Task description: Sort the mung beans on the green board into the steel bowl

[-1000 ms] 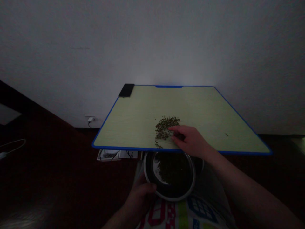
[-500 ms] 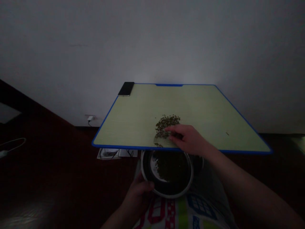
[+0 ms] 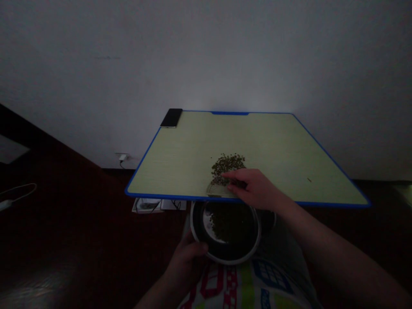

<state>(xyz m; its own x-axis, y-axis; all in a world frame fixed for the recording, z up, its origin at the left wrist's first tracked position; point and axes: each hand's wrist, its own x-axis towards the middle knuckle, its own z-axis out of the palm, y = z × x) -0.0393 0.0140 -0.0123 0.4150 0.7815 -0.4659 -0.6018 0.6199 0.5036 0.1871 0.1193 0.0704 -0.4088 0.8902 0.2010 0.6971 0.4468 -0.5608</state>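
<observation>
Small dark brownish-green grains lie in a loose patch near the front of a pale yellow-green tabletop with a blue edge. My right hand rests at the near side of the patch, index finger stretched out among the grains and thumb apart from it. Its other fingers are partly hidden. Below the front edge, my left hand grips the rim of a round metal bowl, thumb over the rim and fingers out of sight underneath. More dark grains cover much of the bowl's bottom.
A black phone lies at the table's back left corner. A small thin brown piece is on the right side. Behind stands a plain wall with a plugged-in charger. White boxes with cables sit beneath the table.
The few grains near the front edge are now a blur by the edge, above the bowl. My right hand stays nearly in place, and the left keeps its hold on the bowl.
</observation>
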